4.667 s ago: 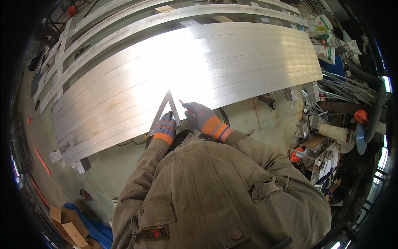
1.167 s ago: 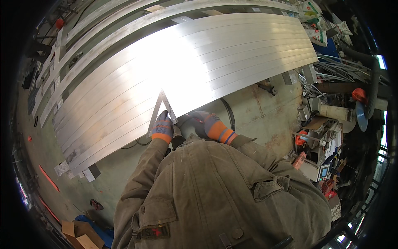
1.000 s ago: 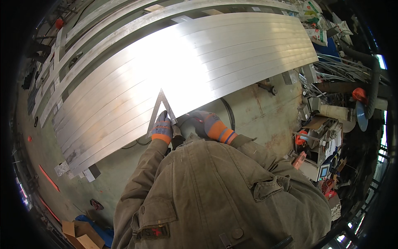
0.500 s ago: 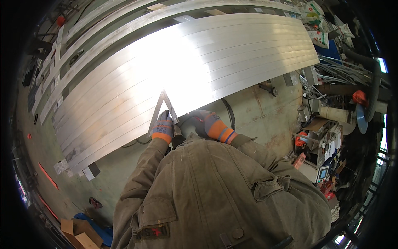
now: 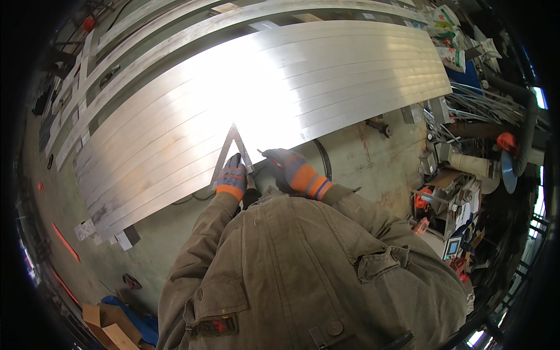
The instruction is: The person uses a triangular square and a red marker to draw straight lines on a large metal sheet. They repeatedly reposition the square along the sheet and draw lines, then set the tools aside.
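A flat metal set square (image 5: 221, 158) lies on the silvery metal panel (image 5: 350, 87), its pointed corner facing away from me and its base near the panel's front edge. My left hand (image 5: 232, 176), in a grey and orange glove, is closed on the square's lower part, fingers pressed on it. Just right of the square, my gloved right hand (image 5: 290, 168) pinches a thin, reddish, pencil-like tool (image 5: 260, 152) above the front edge. Most of that tool is hidden by the fingers.
The panel rests on metal blocks (image 5: 127, 238). Beyond it run long metal beams (image 5: 140, 64). A black hose (image 5: 324, 158) hangs below the front edge. On the right stand a cluttered cart (image 5: 446, 192) and a bundle of rods (image 5: 487, 99). A cardboard box (image 5: 111, 326) sits at lower left.
My right hand has moved slightly forward and rises a little more over the panel's edge with the thin tool. The left hand and the set square stay in place on the panel.
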Motion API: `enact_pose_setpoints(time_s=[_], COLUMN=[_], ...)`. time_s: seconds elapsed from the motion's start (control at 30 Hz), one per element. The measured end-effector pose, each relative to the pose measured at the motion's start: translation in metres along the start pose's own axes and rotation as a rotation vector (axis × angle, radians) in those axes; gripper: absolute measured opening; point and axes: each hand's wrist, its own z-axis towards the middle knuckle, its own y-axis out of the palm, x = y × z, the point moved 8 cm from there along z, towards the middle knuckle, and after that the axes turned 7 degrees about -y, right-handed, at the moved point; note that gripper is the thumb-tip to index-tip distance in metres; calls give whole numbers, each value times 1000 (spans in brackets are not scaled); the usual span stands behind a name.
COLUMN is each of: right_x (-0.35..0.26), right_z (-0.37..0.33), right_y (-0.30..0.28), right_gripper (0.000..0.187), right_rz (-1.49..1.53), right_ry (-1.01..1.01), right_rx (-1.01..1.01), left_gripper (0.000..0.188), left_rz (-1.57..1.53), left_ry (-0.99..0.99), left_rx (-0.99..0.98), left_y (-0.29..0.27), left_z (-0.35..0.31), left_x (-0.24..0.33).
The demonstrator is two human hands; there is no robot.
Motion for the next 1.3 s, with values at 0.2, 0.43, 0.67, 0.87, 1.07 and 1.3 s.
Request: enact_pose_setpoints(time_s=[0.2, 0.43, 0.67, 0.87, 1.07, 1.3], right_x=[-11, -8, 8, 7, 7, -2], right_z=[39, 78, 92, 94, 95, 38], right_y=[14, 37, 50, 51, 50, 35], right_gripper=[43, 45, 48, 47, 45, 34], right_rz=[-96, -268, -223, -219, -218, -104], right_ry=[-178, -239, -157, -143, -148, -135], right_rx=[3, -9, -92, -101, -126, -229], left_gripper=[36, 38, 38, 40, 39, 38], left_rz=[35, 99, 84, 116, 93, 129], left_ry=[-14, -23, 18, 10, -1, -12], left_rx=[-18, -19, 7, -3, -5, -22], left_y=[7, 8, 4, 5, 6, 5], left_z=[2, 4, 2, 2, 3, 4], left_x=[-2, 0, 1, 2, 0, 2])
